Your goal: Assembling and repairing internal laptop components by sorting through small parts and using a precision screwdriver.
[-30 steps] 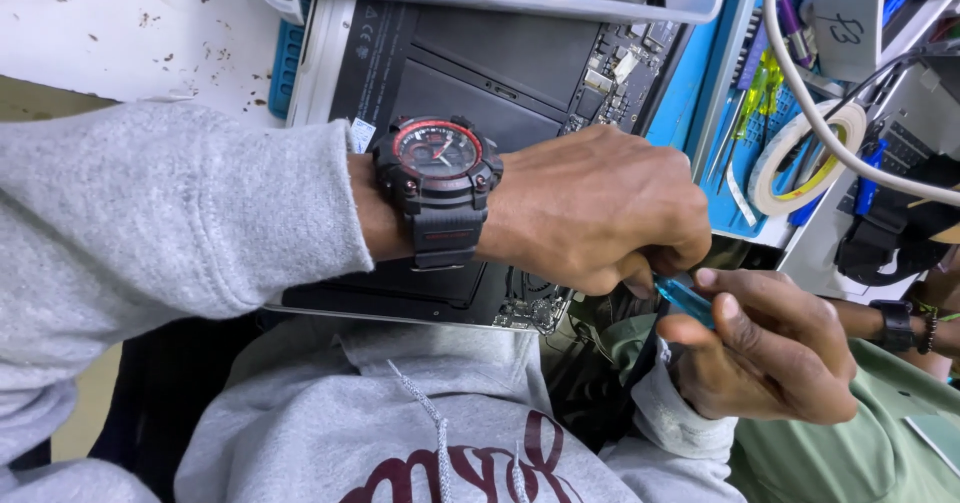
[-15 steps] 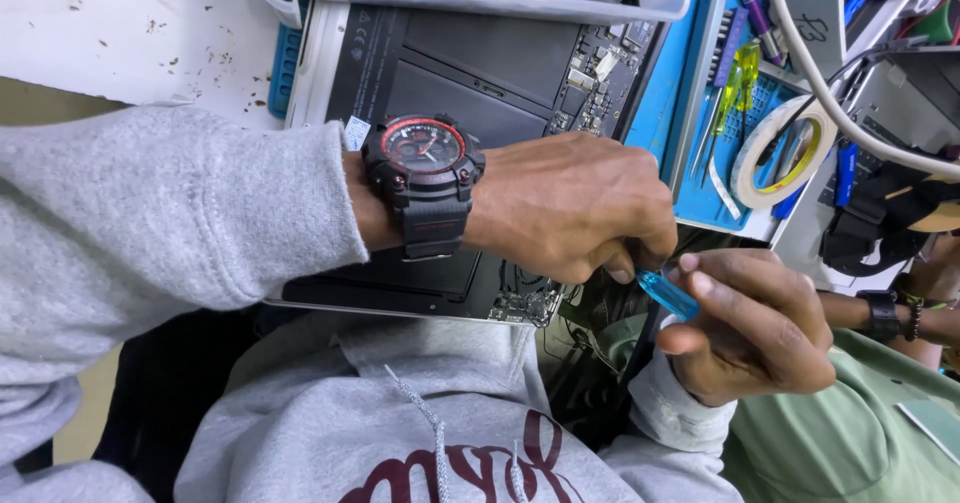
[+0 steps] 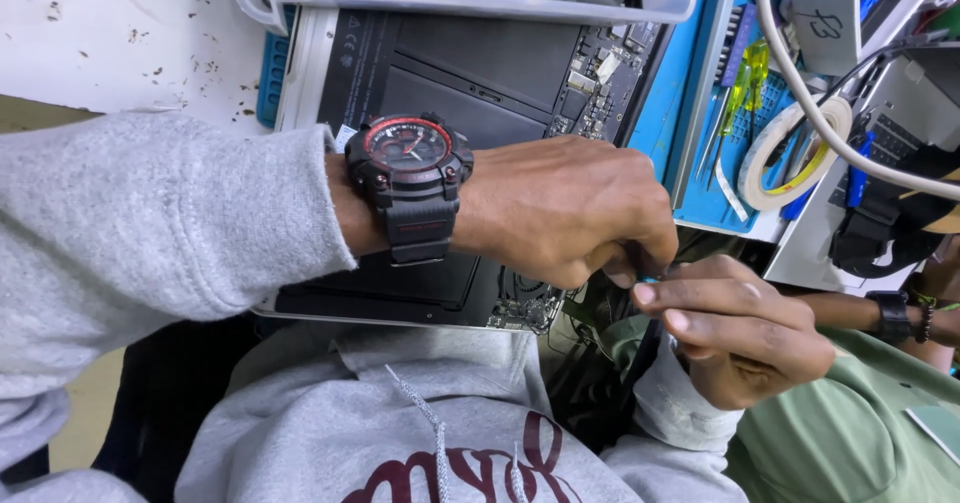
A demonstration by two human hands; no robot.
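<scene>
— What is being held nearest the camera?

— A small blue tool (image 3: 648, 281) is being pinched between both hands, though only its tip is being shown. The right hand (image 3: 742, 335) is being kept curled around it from below, fingers bent inward. The left hand (image 3: 565, 208) is being closed in a loose fist over the same spot, its fingertips pressed onto the tool. A black and red wristwatch (image 3: 410, 185) is being worn above a grey sleeve (image 3: 150, 228).

— And what is being shown under the hands?

— An opened laptop (image 3: 470, 73) is being rested bottom-up at the table edge, partly covered by the left wrist. Black battery cells carrying small pale printed labels are being exposed, with a circuit board along the right side.

— Are any containers being seen farther back?

— A clear plastic tray (image 3: 480, 1) is being laid across the laptop's far edge; small parts are being kept inside, too blurred to tell apart. To the right, a blue mat (image 3: 690, 93) is being used for tweezers, a yellow-green tool (image 3: 748, 71) and a roll of tape (image 3: 790, 153). A grey box (image 3: 828, 13) bearing a handwritten mark is being stood beyond.
</scene>
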